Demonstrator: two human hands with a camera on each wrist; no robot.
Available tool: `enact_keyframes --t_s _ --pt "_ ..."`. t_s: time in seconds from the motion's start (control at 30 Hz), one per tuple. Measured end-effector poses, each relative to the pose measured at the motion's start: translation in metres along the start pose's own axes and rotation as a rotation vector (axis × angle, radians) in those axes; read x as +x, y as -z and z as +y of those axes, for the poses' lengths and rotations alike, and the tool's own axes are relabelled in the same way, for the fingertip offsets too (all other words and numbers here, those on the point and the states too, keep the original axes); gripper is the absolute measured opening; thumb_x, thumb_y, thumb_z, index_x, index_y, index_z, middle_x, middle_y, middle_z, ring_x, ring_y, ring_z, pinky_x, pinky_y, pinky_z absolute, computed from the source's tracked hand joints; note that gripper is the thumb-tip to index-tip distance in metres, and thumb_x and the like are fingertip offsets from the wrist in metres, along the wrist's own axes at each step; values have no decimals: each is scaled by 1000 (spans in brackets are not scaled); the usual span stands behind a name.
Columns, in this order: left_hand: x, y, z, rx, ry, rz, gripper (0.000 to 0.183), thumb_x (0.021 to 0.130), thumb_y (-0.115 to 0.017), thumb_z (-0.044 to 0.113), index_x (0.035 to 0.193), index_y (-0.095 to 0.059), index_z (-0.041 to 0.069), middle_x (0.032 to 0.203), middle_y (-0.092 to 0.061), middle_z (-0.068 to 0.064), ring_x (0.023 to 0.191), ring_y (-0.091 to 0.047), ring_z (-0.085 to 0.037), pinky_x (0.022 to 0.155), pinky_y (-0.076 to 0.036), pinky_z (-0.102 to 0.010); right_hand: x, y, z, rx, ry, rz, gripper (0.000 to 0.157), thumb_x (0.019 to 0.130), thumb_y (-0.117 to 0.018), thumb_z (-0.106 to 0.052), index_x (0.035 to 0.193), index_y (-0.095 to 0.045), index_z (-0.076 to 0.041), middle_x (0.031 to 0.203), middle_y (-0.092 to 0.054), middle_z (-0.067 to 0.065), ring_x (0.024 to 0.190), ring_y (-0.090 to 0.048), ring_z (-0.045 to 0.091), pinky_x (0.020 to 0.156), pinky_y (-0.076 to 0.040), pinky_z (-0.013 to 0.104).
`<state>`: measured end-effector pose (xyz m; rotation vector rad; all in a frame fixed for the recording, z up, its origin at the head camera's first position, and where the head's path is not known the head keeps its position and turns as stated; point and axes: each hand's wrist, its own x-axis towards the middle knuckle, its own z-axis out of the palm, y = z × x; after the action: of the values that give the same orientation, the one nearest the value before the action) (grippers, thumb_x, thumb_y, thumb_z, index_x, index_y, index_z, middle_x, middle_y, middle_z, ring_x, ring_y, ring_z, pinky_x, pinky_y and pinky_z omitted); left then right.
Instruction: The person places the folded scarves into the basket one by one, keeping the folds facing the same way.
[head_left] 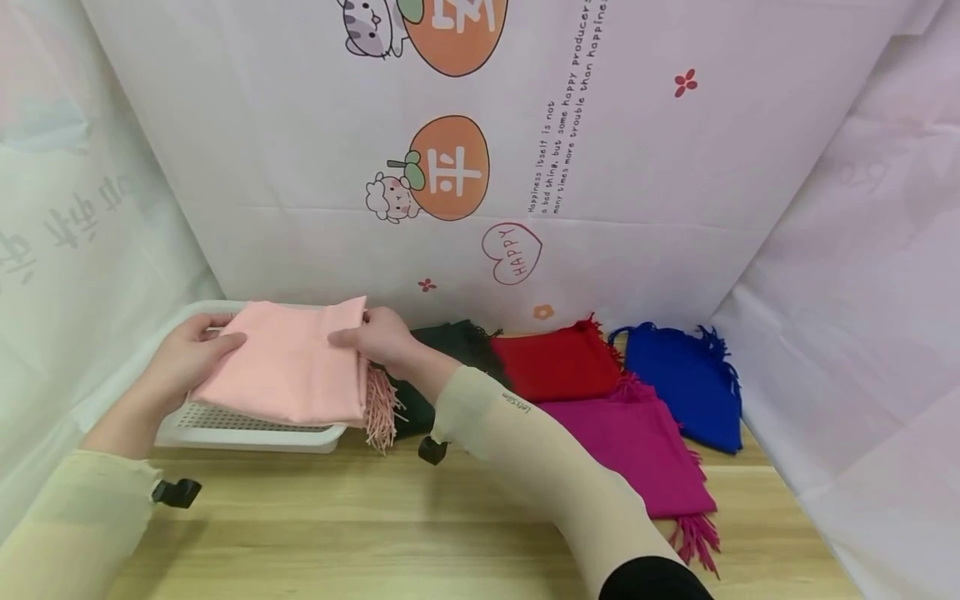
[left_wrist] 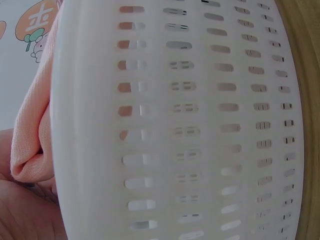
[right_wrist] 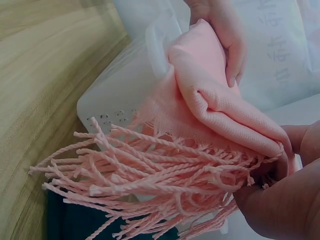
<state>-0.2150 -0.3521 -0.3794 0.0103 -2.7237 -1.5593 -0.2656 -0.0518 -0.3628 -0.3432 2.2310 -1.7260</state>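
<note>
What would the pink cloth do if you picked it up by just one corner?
The pink cloth would probably flop and start to unfold, because it looks soft and is just folded over in layers. Its fringe would likely swing and dangle, since the strands are loose and twisty. It might not be very slippery, as its woven surface looks dull.

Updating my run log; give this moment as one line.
left hand: grips pink scarf; right hand: grips its fringed side; pink scarf: folded, above basket; on table: green scarf, red scarf, magenta scarf, blue scarf
</note>
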Motion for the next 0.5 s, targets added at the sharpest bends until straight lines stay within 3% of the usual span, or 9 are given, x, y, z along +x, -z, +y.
enact_keyframes --t_s 0.27,0.5 --pt "-1 6 -4 74 -13 34 70 119 -51 32 163 -29 -17 152 -47 -46 81 -68 -1 68 -61 -27 2 -8 -2 -57 -7 48 41 102 -83 -19 137 -70 -1 106 -72 4 88 -71 14 85 -65 37" --pt "-1 10 -10 85 8 35 72 118 -53 34 163 -31 -17 149 -49 -44 83 -68 -4 69 -62 -29 3 -17 0 -91 18 43 47 104 -81 -22 146 -66 -4 112 -72 3 91 -70 13 88 -64 34"
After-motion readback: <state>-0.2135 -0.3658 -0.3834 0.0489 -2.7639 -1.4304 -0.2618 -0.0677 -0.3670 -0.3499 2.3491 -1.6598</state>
